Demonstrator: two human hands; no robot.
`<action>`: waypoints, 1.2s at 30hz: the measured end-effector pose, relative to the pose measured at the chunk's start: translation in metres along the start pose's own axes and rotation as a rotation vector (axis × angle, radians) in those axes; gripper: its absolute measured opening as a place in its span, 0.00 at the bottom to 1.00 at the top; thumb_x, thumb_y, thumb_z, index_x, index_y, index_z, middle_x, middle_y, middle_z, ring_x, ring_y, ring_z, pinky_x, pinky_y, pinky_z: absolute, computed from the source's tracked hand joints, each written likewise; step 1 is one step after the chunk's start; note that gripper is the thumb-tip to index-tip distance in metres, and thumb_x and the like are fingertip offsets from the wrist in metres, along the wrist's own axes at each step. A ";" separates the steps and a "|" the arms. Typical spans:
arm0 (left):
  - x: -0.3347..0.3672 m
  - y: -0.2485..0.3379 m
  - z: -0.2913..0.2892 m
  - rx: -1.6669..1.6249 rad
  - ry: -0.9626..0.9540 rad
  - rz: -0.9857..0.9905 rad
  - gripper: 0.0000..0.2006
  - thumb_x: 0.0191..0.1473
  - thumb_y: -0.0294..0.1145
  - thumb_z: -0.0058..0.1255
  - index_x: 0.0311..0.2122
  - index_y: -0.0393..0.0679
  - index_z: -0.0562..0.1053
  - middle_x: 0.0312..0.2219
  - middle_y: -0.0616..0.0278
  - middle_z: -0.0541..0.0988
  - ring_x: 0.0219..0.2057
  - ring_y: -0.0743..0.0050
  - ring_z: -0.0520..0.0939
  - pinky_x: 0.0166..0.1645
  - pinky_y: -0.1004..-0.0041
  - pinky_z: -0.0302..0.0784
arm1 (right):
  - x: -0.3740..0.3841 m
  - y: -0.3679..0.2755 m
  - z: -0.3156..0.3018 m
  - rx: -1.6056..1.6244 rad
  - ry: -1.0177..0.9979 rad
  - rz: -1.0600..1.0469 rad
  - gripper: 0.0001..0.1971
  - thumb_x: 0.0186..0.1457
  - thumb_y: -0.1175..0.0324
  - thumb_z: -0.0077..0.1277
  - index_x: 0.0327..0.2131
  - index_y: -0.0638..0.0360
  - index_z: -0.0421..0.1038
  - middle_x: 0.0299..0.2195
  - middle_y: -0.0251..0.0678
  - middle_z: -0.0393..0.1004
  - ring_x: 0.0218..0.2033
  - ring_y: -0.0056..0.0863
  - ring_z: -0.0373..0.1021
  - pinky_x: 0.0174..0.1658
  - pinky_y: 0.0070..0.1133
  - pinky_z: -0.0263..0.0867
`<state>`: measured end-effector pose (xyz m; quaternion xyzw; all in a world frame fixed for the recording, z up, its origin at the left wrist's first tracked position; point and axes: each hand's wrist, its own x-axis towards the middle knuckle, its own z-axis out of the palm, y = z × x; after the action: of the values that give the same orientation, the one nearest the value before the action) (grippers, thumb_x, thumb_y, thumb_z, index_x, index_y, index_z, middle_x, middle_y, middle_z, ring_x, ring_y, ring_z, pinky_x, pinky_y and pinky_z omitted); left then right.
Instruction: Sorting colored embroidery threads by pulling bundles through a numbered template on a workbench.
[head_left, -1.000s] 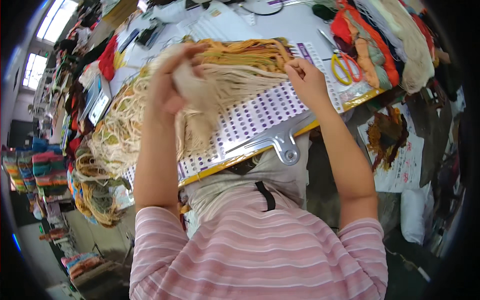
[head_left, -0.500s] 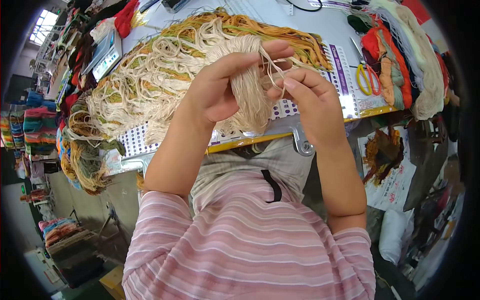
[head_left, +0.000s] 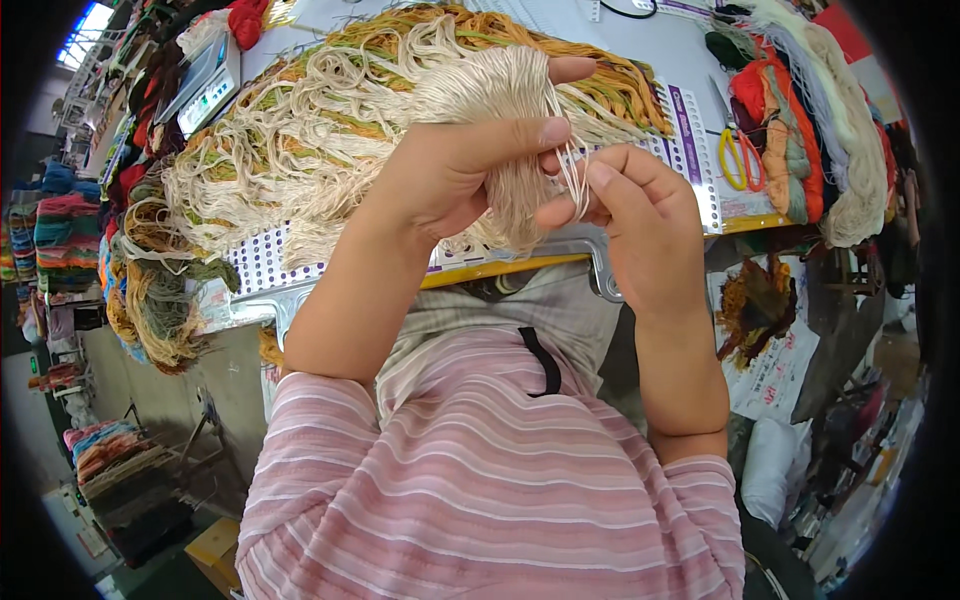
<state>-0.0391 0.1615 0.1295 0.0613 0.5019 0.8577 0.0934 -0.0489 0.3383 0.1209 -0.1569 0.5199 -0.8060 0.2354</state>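
A thick cream yarn hank [head_left: 500, 90] is looped over my left hand [head_left: 450, 170], whose thumb lies across it while the index finger pokes out beyond the loops. Several loose strands run from the hank's right edge to my right hand [head_left: 640, 200]. There the thumb and index finger pinch them close together. Under both hands, a wide heap of cream yarn [head_left: 330, 130] spreads over ochre and green yarn [head_left: 580, 50] on the table. The left hand's other fingers are partly hidden behind the hank.
Perforated white cards [head_left: 690, 150] lie beneath the yarn. Yellow and red-handled scissors [head_left: 735, 160] rest to the right beside coloured hanks [head_left: 780, 140]. At the left are a digital scale [head_left: 208, 90] and more yarn hanging over the table edge. A metal clamp [head_left: 603, 270] sits at the front edge.
My left thumb has come down over the hank's edge, towards the strands. My right hand has shifted slightly right and down, with the strands pulled into a tighter bunch.
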 end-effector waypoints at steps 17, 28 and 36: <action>0.000 -0.001 0.006 -0.178 -0.117 -0.103 0.29 0.59 0.44 0.32 0.60 0.34 0.53 0.57 0.50 0.61 0.55 0.60 0.68 0.57 0.64 0.65 | 0.006 -0.015 0.001 -0.070 0.056 -0.027 0.10 0.54 0.74 0.47 0.39 0.69 0.68 0.31 0.38 0.74 0.31 0.16 0.70 0.34 0.14 0.67; -0.002 -0.006 0.002 -0.364 -0.232 -0.143 0.31 0.58 0.44 0.31 0.61 0.34 0.50 0.61 0.44 0.49 0.60 0.53 0.59 0.62 0.61 0.56 | 0.012 0.000 -0.001 -0.245 0.037 0.002 0.07 0.49 0.72 0.55 0.31 0.68 0.74 0.18 0.21 0.67 0.19 0.05 0.59 0.22 0.09 0.52; -0.004 -0.008 -0.006 -0.342 -0.189 -0.062 0.30 0.54 0.38 0.41 0.59 0.34 0.55 0.53 0.43 0.65 0.53 0.56 0.69 0.58 0.63 0.64 | 0.008 -0.003 0.004 -0.122 0.012 -0.080 0.04 0.49 0.76 0.56 0.29 0.65 0.74 0.23 0.26 0.71 0.24 0.08 0.63 0.27 0.09 0.57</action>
<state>-0.0359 0.1588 0.1198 0.1094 0.3397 0.9175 0.1757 -0.0539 0.3318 0.1253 -0.1869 0.5629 -0.7824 0.1900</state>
